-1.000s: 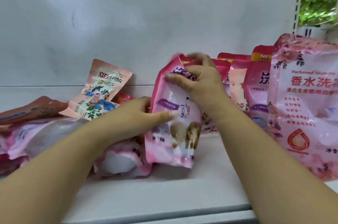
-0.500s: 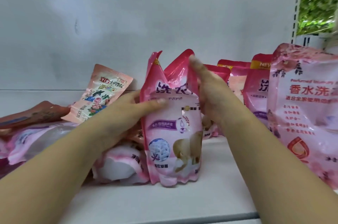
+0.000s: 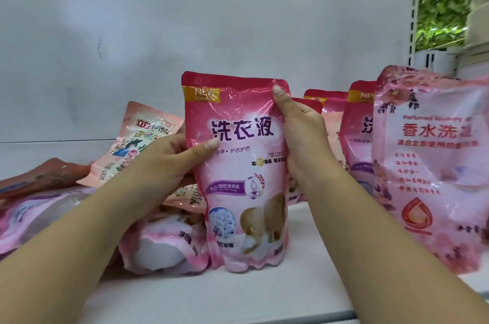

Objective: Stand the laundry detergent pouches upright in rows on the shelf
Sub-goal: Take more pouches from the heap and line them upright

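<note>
Now turned label-forward, a pink detergent pouch stands upright on the white shelf, left hand and right hand gripping its edges, thumbs on the front.

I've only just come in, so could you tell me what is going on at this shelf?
A person is holding a pink detergent pouch upright on the white shelf, left hand and right hand gripping its sides. Upright pouches stand to the right; a heap of pouches lies on the left.
</note>
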